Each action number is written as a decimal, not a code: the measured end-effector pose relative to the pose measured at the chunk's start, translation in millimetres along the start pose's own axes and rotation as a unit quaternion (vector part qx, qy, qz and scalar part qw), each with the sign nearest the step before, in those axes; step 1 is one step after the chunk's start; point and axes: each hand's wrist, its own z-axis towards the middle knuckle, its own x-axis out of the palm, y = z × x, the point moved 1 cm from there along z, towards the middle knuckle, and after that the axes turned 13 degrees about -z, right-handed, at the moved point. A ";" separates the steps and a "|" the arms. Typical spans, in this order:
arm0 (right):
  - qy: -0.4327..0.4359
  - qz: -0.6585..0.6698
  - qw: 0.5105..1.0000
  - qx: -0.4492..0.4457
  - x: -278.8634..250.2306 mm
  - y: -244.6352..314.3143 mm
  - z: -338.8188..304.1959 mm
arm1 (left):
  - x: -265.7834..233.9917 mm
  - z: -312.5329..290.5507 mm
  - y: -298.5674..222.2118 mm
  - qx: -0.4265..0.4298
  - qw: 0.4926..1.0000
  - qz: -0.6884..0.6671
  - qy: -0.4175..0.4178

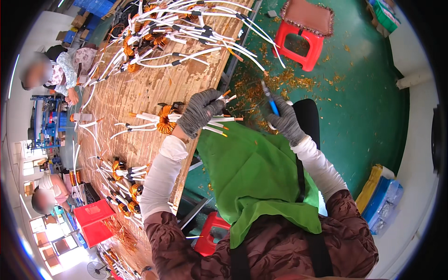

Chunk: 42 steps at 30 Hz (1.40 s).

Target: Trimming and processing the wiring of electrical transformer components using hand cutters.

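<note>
My left hand (201, 112), in a grey knitted glove, is closed around the white-sleeved leads of a copper-wound ring coil (166, 121). The coil rests on the wooden table (144, 95) near its edge, and several lead ends with bare copper tips stick out past my fingers. My right hand (285, 122), gloved the same way, grips a slim blue-handled tool (272, 106) over my lap. Its narrow grey tip points up and away from me, apart from the leads. Whether that tip is a blade I cannot make out.
More coils with white leads (154, 35) are heaped at the table's far end; others (123, 182) lie to the left near a red box (95, 217). A red stool (298, 46) with a brown cushion stands beyond copper-coloured scraps (261, 86) on the green floor. Two people sit across the table.
</note>
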 end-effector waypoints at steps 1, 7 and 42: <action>0.003 0.001 1.000 -0.003 4.6 -4.5 7.6 | -2.0 -2.2 1.8 -0.118 0.984 -0.134 -0.020; 0.031 -0.216 0.952 -0.214 23.0 29.0 25.7 | 0.2 -6.2 -25.8 -0.221 0.969 -0.113 0.006; 0.005 -0.265 0.907 -0.327 22.6 54.8 32.7 | -15.5 -8.4 -17.2 -0.088 0.994 -0.011 0.066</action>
